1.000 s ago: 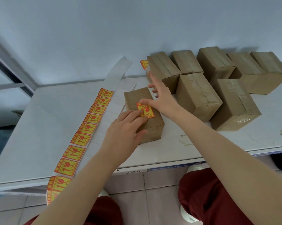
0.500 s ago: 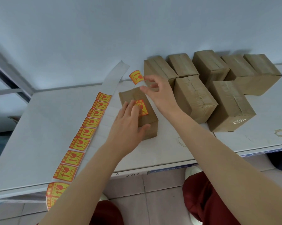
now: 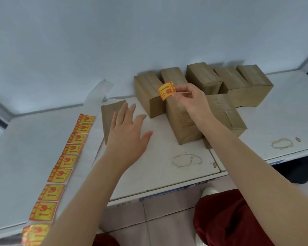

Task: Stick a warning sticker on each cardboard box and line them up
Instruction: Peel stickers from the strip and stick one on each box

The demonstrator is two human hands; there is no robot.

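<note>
My right hand (image 3: 190, 100) pinches a loose yellow-and-red warning sticker (image 3: 166, 90) above the cluster of brown cardboard boxes (image 3: 202, 77). My left hand (image 3: 126, 132) lies flat with fingers spread on a separate cardboard box (image 3: 110, 112) at the left of the cluster; it covers most of that box and the sticker on its top. A long strip of warning stickers (image 3: 69, 150) on white backing runs diagonally along the table's left side.
The white table (image 3: 167, 174) carries ring stains near its front edge and at the right. The wall stands right behind the boxes. Below the table edge are tiled floor and my dark red trousers (image 3: 226, 219).
My right hand has lifted a loose sticker up and to the right, over the box cluster. My left hand has slid the stickered box to the left, away from the cluster.
</note>
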